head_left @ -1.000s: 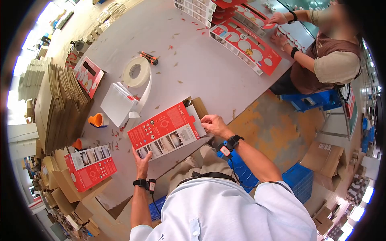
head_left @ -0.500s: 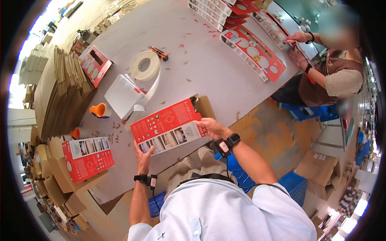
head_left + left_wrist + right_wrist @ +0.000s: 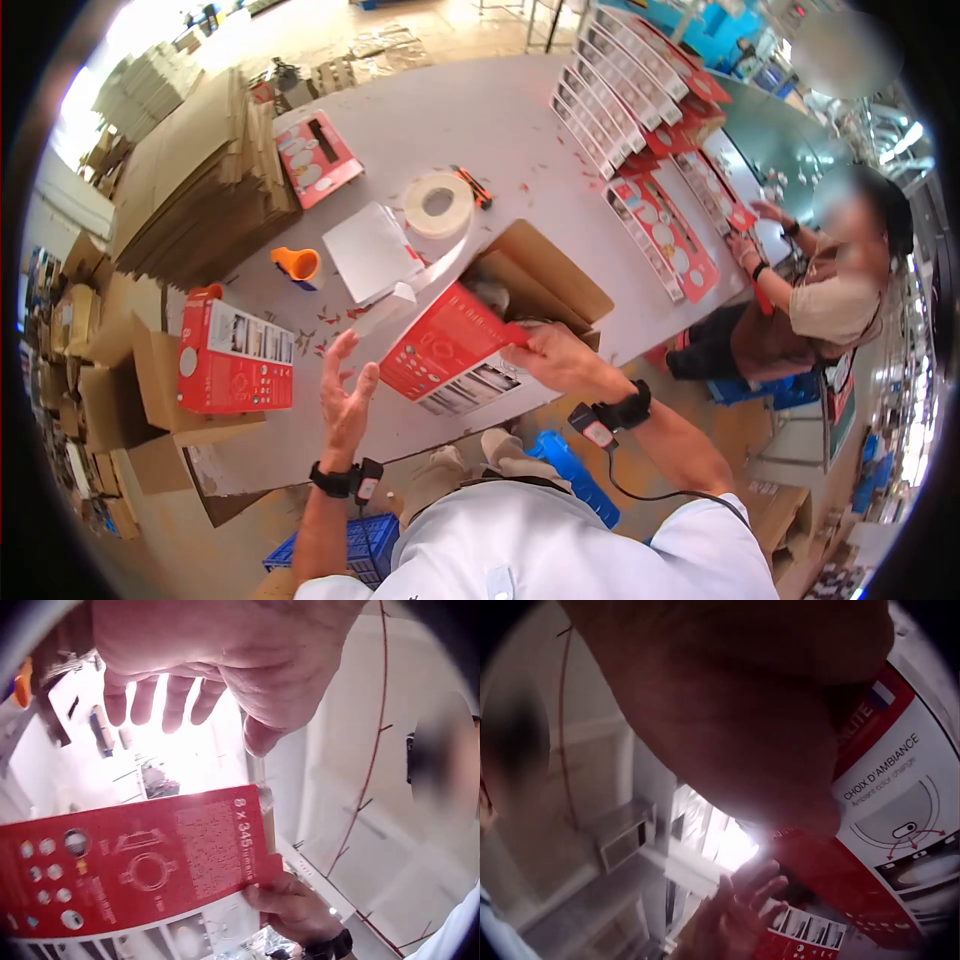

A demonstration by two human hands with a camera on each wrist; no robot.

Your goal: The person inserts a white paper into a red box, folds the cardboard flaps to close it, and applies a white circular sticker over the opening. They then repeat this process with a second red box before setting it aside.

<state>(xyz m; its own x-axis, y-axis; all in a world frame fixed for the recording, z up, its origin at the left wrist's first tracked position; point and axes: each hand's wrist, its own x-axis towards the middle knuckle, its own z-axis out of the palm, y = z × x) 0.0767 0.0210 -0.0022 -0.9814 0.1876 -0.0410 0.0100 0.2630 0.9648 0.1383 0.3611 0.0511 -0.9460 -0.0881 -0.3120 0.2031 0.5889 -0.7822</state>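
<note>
My right hand (image 3: 570, 360) pinches the right end of a red and white printed carton (image 3: 440, 340) at the table's front edge. In the left wrist view its thumb lies over the printed face of the carton (image 3: 150, 862). Raised to the left of the carton is my left hand (image 3: 345, 415), its fingers loosely spread and holding nothing. Brown cardboard flaps (image 3: 545, 275) stand up behind the carton's right end, with something greyish between them. A second red and white carton (image 3: 240, 355) stands on the table's left side.
Behind the carton lie a white tape roll (image 3: 437, 205), an orange cutter (image 3: 475, 188), a white box (image 3: 372, 252) and an orange tape dispenser (image 3: 298, 266). Cardboard sheets (image 3: 200, 180) are stacked at the left. Another person (image 3: 820, 300) sits at the right near red-white cartons (image 3: 665, 235).
My left hand has let go of the carton's left end and moved away. The carton has tilted, still held by my right hand. A white panel at its right end has gone from view.
</note>
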